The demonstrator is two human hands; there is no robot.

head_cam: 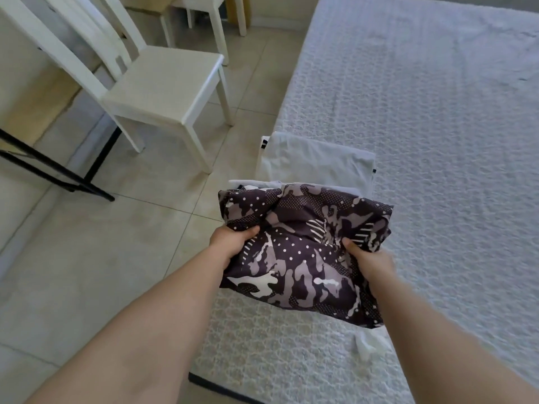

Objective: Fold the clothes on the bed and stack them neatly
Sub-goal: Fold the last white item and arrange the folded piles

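Both hands clamp a folded camo garment (303, 252): left hand (233, 243) pinches its left edge, thumb on top, right hand (367, 262) grips the right edge, thumb pressed into the cloth. Garment is held over the near left corner of the bed (437, 126), its far edge overlapping a white folded piece (315, 161) lying by the bed's left edge. Small white scrap (369, 346) lies on the bed just below the garment. White chair (163, 83) stands on the tile floor (87, 258), left of the bed.
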